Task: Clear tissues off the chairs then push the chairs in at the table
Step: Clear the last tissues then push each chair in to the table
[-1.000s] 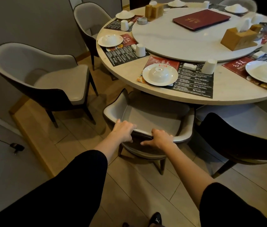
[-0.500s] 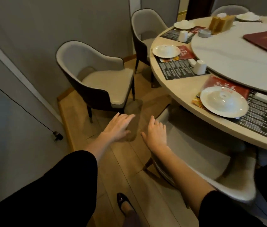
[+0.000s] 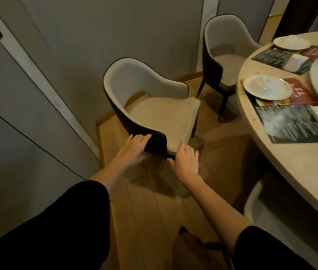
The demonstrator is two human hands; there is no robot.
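Observation:
A beige armchair with a dark outer shell stands pulled out from the round table, near the wall. Its seat is bare; no tissue shows on it. My left hand is open, its fingertips at the dark near armrest. My right hand is open too, fingers spread, just in front of the seat's near corner. Neither hand grips anything. A second chair stands further back by the table. The pale edge of a third chair shows under the table at the lower right.
The grey wall runs close behind the chair, with a raised wooden step at its foot. Plates, cups and dark placemats lie along the table edge. Wooden floor lies between me and the chair.
My view has swung left from the tucked-in chair to the pulled-out one. Both hands have left the first chair's back and reached forward to the near armrest and seat corner.

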